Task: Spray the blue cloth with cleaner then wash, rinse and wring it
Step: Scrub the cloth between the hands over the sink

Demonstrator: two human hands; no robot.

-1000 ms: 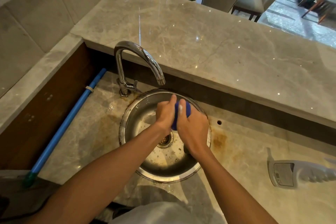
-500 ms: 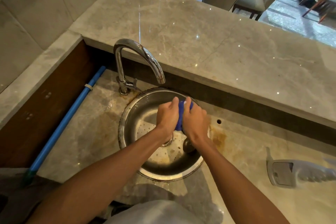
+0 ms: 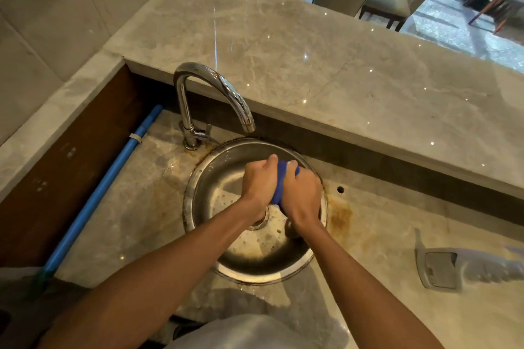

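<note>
While one bunched blue cloth sits gripped between left hand and right hand — seemingly twisted — one round steel sink gleams below.

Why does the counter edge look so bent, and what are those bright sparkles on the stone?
Head view: the wide-angle lens bows the grey marble counter and its edges; the sparkles are small lamp reflections on its polished top, with glare also on the curved chrome tap. The white spray bottle at the right edge looks smeared, while both hands wringing the blue cloth stay fairly sharp.
</note>
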